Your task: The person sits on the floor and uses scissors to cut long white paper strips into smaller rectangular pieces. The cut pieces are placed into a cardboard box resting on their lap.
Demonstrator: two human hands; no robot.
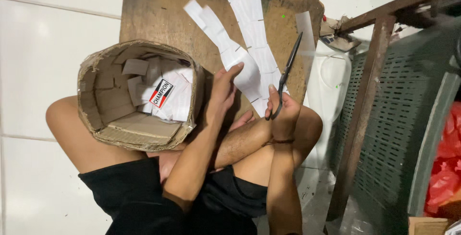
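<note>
The right hand [283, 115] holds a pair of black scissors [287, 74] by the handles, its grip closed around them, and the blades point up and away from the person. The blades look almost closed, and they lie beside the right edge of the white paper strips [249, 47]. The left hand [222, 93] rests on the lower end of these strips; its fingers are bent and press the paper, so this grip is closed on the strips. The strips spread upward over a worn brown board [158, 9] that leans in front of the person. On the left knee sits a cardboard box [103, 105], open on top, with small cut paper pieces [168, 95] inside. To the right stands a rusty metal frame [370, 71] with a green mesh panel [398, 110].
</note>
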